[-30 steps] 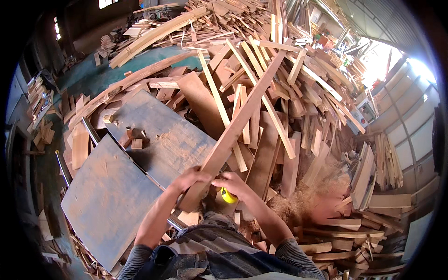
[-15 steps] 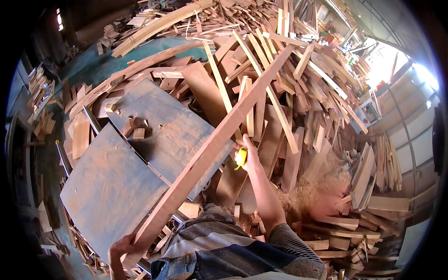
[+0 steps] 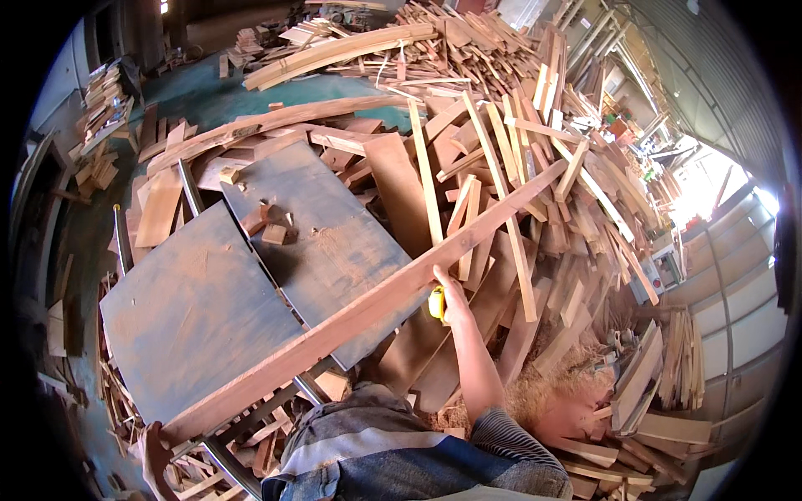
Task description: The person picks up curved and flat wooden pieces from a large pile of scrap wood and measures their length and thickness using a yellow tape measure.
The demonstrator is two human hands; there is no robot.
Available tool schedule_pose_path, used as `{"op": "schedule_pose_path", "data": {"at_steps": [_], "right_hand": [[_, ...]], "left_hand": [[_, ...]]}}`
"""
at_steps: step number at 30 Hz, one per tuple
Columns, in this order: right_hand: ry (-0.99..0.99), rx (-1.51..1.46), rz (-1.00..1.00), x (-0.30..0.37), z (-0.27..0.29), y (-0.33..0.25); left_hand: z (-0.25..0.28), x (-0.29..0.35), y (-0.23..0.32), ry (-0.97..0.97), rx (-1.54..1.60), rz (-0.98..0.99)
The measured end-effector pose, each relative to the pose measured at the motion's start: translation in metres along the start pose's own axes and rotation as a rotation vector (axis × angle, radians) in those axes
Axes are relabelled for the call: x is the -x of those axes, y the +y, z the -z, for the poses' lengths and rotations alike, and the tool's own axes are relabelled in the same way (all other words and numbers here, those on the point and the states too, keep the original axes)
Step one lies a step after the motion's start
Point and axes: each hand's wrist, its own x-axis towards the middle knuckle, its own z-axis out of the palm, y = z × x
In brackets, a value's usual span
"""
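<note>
A long reddish-brown wooden plank runs slantwise across the front of the grey metal machine table, from lower left to upper right. My left hand is closed round its near left end. Beside the plank's middle, my right hand holds a yellow tape measure in the palm. The right thumb lies against the plank's side, while the fingers beneath are partly hidden. Several small wood offcuts and some sawdust lie on the tabletop, beyond the plank.
Heaped boards and battens crowd the far and right sides. Metal rails stick out from the table's near edge. A sawdust heap lies at right, close to stacked planks. More wood is piled on the green floor.
The plank has swung to a flatter slant. Its near end, with my left hand on it, has moved left, and its far end has come lower. The tape measure stays in my right hand.
</note>
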Motion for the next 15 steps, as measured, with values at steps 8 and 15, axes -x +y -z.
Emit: {"op": "schedule_pose_path", "data": {"at_steps": [8, 15], "right_hand": [[-0.08, -0.383, -0.088, -0.016, -0.019, 0.012], [-0.307, -0.479, -0.125, 0.025, -0.042, 0.047]], "left_hand": [[-0.032, -0.005, -0.008, 0.192, -0.007, -0.113], [-0.007, 0.026, -0.072, 0.695, -0.484, 0.118]]}}
